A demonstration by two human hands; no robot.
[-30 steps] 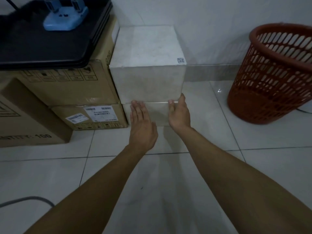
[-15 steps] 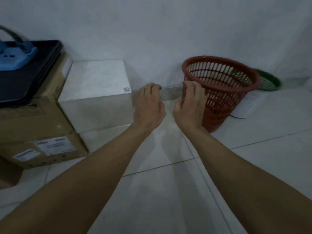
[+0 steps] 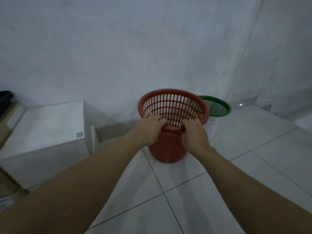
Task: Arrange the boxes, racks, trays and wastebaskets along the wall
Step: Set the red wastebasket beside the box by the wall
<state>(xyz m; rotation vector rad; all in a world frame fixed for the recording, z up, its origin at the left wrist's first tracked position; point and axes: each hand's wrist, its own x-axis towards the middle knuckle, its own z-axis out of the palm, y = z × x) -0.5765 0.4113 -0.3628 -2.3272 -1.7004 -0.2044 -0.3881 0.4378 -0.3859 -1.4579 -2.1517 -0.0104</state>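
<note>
A red slotted wastebasket (image 3: pixel 170 147) stands upright on the tiled floor close to the wall. My left hand (image 3: pixel 149 129) grips its near rim on the left, fingers curled over the edge. My right hand (image 3: pixel 194 134) grips the near rim on the right in the same way. Behind the red one to the right, a green mesh basket (image 3: pixel 217 107) sits against the wall, partly hidden by the red rim. A white box (image 3: pixel 45 130) stands against the wall at the left.
Brown cardboard boxes (image 3: pixel 6 125) sit at the far left edge, with a dark tray corner (image 3: pixel 5 100) above them. A white object (image 3: pixel 213 127) stands under the green basket. Pale floor tiles (image 3: pixel 253 166) spread in front and to the right.
My hands left the white box, moved right and took hold of the red wastebasket's near rim. The view swung right and up, and the cardboard boxes slid almost out of sight.
</note>
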